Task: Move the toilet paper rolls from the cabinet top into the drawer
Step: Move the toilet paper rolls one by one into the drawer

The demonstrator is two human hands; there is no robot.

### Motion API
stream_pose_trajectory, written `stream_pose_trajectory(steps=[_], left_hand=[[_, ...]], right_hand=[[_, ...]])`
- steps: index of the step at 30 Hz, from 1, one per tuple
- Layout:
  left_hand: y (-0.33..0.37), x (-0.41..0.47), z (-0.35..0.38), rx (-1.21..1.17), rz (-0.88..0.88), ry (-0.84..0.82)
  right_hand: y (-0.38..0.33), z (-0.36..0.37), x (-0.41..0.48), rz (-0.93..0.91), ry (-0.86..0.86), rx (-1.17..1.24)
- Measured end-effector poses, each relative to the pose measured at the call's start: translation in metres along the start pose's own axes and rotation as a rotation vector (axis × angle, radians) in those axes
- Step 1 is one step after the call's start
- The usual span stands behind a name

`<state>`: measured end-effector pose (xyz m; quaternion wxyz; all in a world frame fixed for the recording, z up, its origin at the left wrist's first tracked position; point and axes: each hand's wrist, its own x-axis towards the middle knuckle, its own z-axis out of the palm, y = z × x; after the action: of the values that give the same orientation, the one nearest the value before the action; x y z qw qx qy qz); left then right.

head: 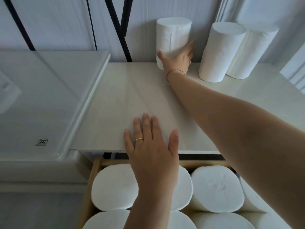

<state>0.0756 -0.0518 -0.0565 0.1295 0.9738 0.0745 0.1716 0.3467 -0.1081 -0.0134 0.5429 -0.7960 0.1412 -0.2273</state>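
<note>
Below, drawer (92, 177) seemingly full, rolls (216, 189) upright

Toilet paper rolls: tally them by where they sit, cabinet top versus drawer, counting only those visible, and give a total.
Rolls on the cabinet top: 3
Rolls visible in the drawer: 7
Total: 10

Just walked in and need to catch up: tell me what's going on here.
A person is moving toilet paper rolls off a white cabinet top into the open drawer below, which already holds several rolls. The right hand is wrapped around the leftmost roll standing by the wall; two more rolls wait beside it. The left hand lies flat on the cabinet's front edge.
</note>
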Motion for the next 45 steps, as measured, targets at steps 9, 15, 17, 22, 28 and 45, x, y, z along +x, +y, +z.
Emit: stream_pose_trajectory(steps=[9, 15, 17, 22, 28, 45], left_hand=[[0.000, -0.002, 0.004, 0.018, 0.004, 0.023], [0.000, -0.002, 0.006, 0.030, 0.005, 0.039], [0.000, -0.002, 0.007, 0.023, 0.009, 0.054], [0.000, -0.002, 0.008, 0.023, 0.002, 0.061], [0.002, -0.001, 0.005, 0.009, -0.009, 0.037], [0.010, -0.012, 0.003, 0.001, 0.056, -0.074]], right_hand=[[-0.005, 0.006, 0.001, -0.016, 0.048, -0.019], [-0.008, 0.006, 0.002, -0.007, 0.054, -0.091], [-0.008, 0.005, 0.001, -0.011, 0.062, -0.106], [-0.006, -0.001, -0.004, -0.031, 0.042, -0.129], [0.000, -0.025, -0.028, -0.131, 0.015, -0.130], [0.030, -0.193, -0.155, -0.207, -0.103, -0.065]])
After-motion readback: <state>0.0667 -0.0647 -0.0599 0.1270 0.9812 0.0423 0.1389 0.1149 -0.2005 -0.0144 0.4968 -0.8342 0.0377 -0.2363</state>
